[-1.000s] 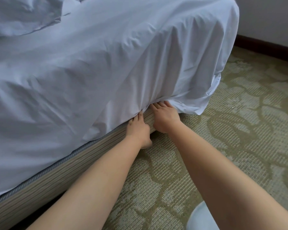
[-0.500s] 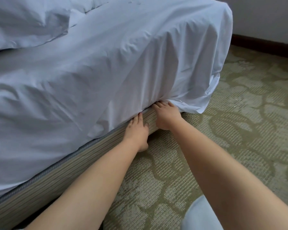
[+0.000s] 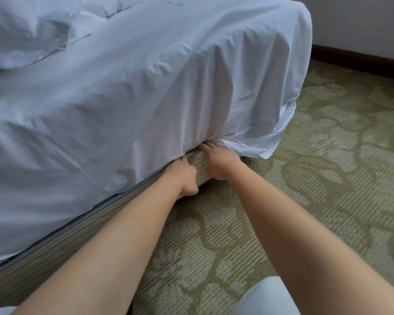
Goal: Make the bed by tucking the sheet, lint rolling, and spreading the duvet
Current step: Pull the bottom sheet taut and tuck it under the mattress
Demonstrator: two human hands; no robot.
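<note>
A green carpet (image 3: 316, 201) with a pale floral pattern covers the floor, meeting a dark baseboard (image 3: 359, 62) under a light wall at the far right. In the head view, the bed fills the left and upper part of the picture: a white sheet (image 3: 127, 105) drapes over the mattress top and down its near side, creased, with its lower edge running along the seam above the striped bed base (image 3: 55, 242). At the foot corner of the bed the sheet is not tucked; a loose fold (image 3: 259, 144) hangs out and touches the carpet. A bunched white duvet (image 3: 30, 30) lies on the bed toward its head end, at the upper left. Both bare arms reach forward to the seam near that foot corner. The left hand (image 3: 181, 176) rests against the bed base with its fingers straight and their tips pushed under the sheet's edge. The right hand (image 3: 221, 159), just beside it, likewise has straight fingers slipped under the sheet where the loose fold begins; the fingertips of both are hidden, so whether they pinch any cloth cannot be told. A pale-clothed knee (image 3: 266, 296) shows at the bottom edge.
</note>
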